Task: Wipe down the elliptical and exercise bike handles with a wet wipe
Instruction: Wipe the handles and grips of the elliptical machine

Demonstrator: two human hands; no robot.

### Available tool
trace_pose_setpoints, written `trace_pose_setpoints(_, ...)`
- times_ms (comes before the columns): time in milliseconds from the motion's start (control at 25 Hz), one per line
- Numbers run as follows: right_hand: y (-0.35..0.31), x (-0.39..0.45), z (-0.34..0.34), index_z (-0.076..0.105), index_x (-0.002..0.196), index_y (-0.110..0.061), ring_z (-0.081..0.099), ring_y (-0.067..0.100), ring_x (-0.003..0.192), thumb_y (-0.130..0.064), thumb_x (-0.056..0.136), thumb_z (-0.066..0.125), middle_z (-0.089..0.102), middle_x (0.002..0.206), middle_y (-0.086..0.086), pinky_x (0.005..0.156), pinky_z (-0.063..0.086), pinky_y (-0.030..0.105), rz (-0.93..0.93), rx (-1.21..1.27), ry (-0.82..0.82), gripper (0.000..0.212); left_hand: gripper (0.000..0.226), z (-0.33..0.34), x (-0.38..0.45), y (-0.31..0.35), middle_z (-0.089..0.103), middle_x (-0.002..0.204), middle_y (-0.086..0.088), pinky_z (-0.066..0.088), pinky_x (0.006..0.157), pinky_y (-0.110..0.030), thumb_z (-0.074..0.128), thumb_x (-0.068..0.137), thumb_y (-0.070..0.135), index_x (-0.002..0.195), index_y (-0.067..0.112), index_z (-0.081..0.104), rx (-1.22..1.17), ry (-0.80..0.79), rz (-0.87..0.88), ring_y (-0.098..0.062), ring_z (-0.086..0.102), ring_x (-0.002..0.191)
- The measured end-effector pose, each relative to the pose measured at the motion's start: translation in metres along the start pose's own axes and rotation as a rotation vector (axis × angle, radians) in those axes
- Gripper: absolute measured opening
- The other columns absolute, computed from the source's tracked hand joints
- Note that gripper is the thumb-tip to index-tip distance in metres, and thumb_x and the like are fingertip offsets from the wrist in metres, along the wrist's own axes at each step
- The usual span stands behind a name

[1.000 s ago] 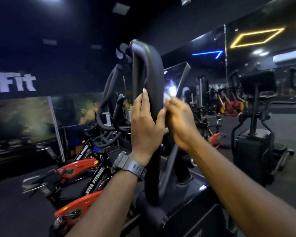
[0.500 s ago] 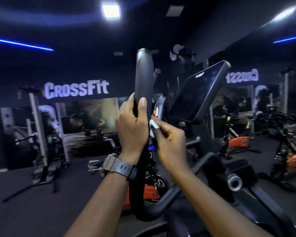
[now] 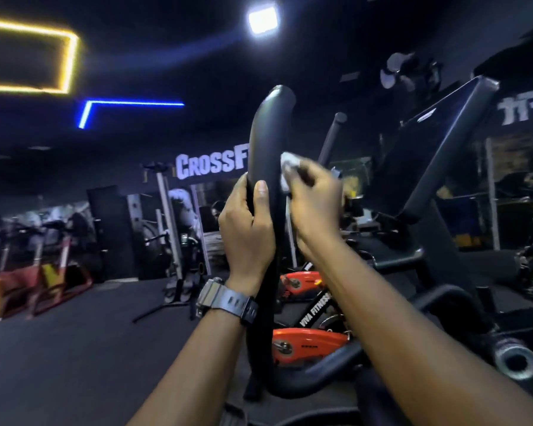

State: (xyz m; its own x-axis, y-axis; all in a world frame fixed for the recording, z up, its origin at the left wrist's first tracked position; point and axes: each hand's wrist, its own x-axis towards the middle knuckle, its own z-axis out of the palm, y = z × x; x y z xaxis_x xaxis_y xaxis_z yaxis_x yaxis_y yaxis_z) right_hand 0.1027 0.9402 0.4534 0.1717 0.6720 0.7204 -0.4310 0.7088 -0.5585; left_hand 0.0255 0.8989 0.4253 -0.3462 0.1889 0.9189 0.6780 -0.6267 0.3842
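The upper stretch of the black handle (image 3: 270,130) stands bare, with open air to its left. Lower down, the left hand (image 3: 248,229) wraps it. Close on its right, the right hand (image 3: 316,201) and the tilted console (image 3: 425,161) crowd the gap.

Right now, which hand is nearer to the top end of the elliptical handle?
Right. The right hand presses the wet wipe against the side of the elliptical handle, closer to its top end. The left hand wraps the handle lower down, farther from the top.
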Motion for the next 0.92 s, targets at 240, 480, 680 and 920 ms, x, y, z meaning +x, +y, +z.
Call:
trace_pose_setpoints(240, 0.049, -0.043, -0.031, 0.076, 0.103, -0.017, 0.07, 0.011, 0.094, -0.018, 0.094, 0.063, 0.076, 0.096, -0.007, 0.09, 0.055, 0.044, 0.057, 0.099, -0.333, 0.016, 0.045, 0.012, -0.008, 0.009, 0.068, 0.12, -0.001, 0.049, 0.093, -0.038, 0.041, 0.1, 0.04, 0.138, 0.017, 0.051, 0.303, 0.113, 0.061, -0.017, 0.063, 0.11)
trace_pose_setpoints(480, 0.012, 0.03, -0.019, 0.075, 0.091, -0.027, 0.068, 0.002, 0.089, -0.021, 0.09, 0.068, 0.074, 0.092, -0.012, 0.09, 0.055, 0.038, 0.073, 0.209, -0.328, 0.01, 0.033, 0.031, -0.018, 0.024, 0.066, 0.111, 0.006, 0.045, 0.08, -0.033, 0.04, 0.103, 0.036, 0.132, 0.023, 0.049, 0.495, 0.173, -0.045, -0.014, 0.062, 0.098)
trace_pose_setpoints(680, 0.023, -0.005, -0.042, 0.078, 0.092, -0.023, 0.068, 0.0, 0.089, -0.013, 0.086, 0.071, 0.072, 0.088, -0.021, 0.088, 0.055, 0.036, 0.127, 0.208, -0.389, 0.014, 0.024, 0.034, -0.02, 0.032, 0.064, 0.099, 0.002, 0.044, 0.073, -0.037, 0.036, 0.105, 0.037, 0.124, 0.026, 0.045, 0.574, 0.153, -0.099, -0.018, 0.061, 0.089)
trace_pose_setpoints(920, 0.006, 0.005, -0.037, 0.077, 0.089, -0.022, 0.062, 0.002, 0.082, -0.016, 0.084, 0.074, 0.069, 0.087, -0.009, 0.08, 0.051, 0.026, -0.206, 0.079, -0.307, 0.009, 0.041, 0.029, -0.01, 0.038, 0.058, 0.134, 0.009, 0.04, 0.102, -0.032, 0.034, 0.106, 0.033, 0.147, 0.028, 0.037, 0.486, 0.069, -0.159, -0.006, 0.055, 0.121)
